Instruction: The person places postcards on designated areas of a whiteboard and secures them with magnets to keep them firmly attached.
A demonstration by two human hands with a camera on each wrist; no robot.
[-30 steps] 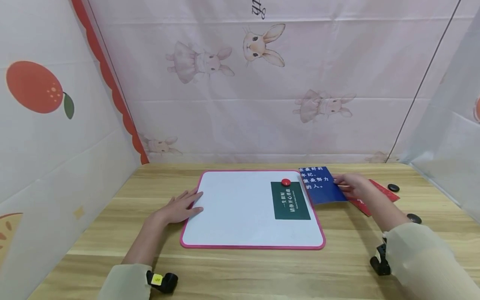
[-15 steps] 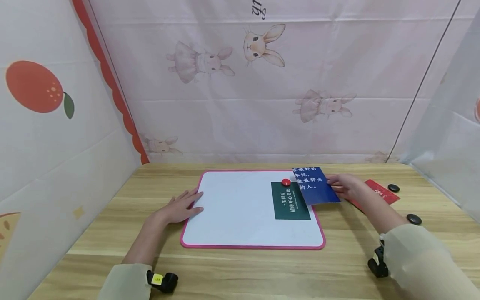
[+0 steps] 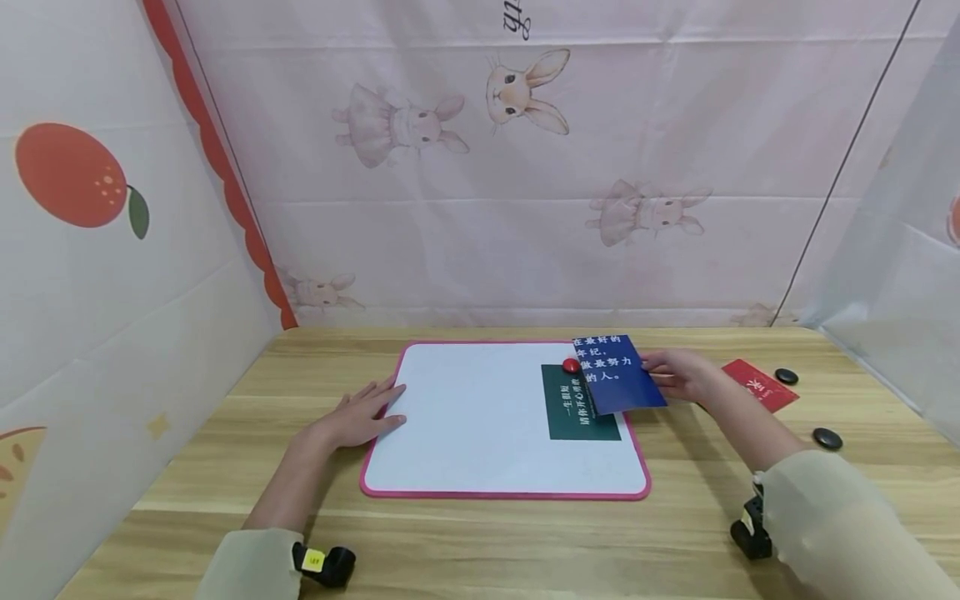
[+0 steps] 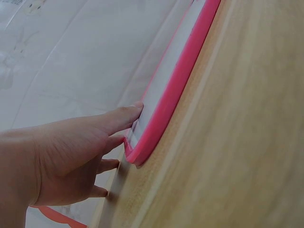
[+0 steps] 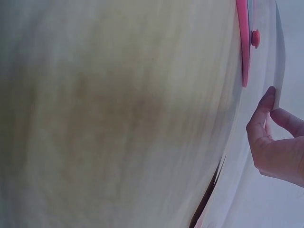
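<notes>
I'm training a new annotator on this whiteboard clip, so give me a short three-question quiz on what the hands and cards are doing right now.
1. True or false: the left hand rests flat on the left edge of the whiteboard.
2. Which card does the right hand hold? A) green card B) blue card C) red card
3. Fill in: the red magnet sits at the top edge of the ____ card.

Key:
1. True; its fingers lie straight.
2. B, the blue card; the red card lies on the table.
3. Green; it pins the green card.
</notes>
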